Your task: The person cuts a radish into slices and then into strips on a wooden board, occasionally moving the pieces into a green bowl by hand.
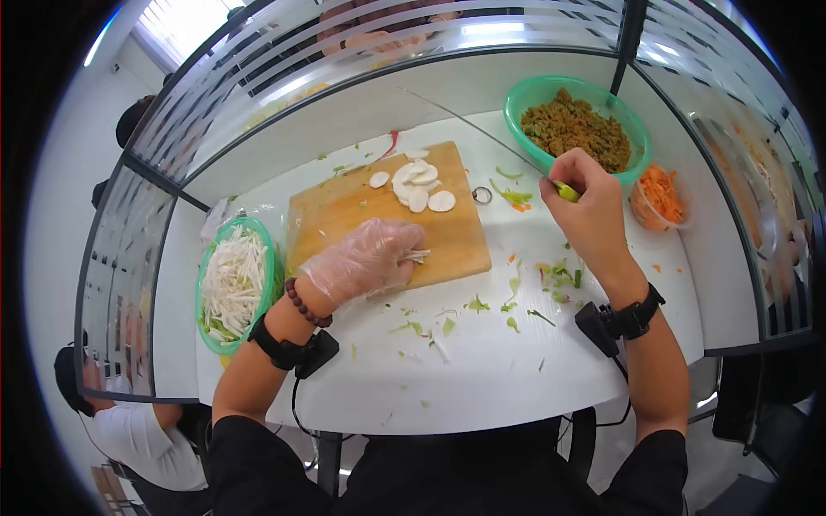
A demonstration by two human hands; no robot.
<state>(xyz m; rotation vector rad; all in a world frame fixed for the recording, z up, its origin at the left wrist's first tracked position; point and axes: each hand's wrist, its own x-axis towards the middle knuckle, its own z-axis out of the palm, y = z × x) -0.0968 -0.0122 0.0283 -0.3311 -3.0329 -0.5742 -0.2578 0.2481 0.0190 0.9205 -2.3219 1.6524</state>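
Note:
My left hand (370,258), in a clear plastic glove, is closed around a small bunch of white radish strips (417,256) at the near edge of the wooden cutting board (460,232). Round white radish slices (417,182) lie in a loose pile farther back on the board. My bare right hand (589,202) grips a knife (482,129) by its yellow-green handle, to the right of the board. Its long thin blade points up and to the left, held clear of the slices.
At left stands a green basket (200,297) of white strips. A green bowl (514,112) of brown-orange minced food sits back right, beside a clear tub of orange shreds (661,196). A metal ring (482,195) and vegetable scraps lie on the white table (413,396). Partition panels surround it.

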